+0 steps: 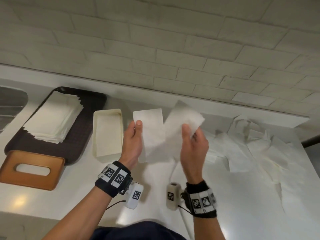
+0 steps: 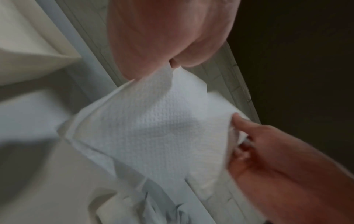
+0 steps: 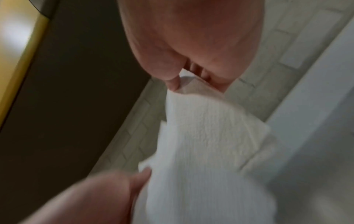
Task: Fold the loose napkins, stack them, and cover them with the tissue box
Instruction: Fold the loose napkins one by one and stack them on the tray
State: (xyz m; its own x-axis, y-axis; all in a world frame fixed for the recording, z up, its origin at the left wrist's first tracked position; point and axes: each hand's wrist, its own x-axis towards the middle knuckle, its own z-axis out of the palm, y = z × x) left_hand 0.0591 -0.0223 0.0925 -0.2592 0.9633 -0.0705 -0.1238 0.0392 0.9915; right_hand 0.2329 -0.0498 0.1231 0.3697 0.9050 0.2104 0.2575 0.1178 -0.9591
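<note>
Mid-fold above the bench: my left grip (image 1: 134, 135) and right grip (image 1: 192, 139) each pinch an end of one napkin (image 1: 155, 135). Next, I judge, edges must meet before it joins the stack (image 1: 53, 118) at the left edge.

Napkin (image 1: 154, 135): white embossed paper, matt. Tissue box (image 1: 31, 170): smooth brown wood, satin. Tabletop (image 1: 242, 205): white, glossy. Tray (image 1: 81, 135): dark, textured. Wall (image 1: 155, 40): rough painted brick.
</note>
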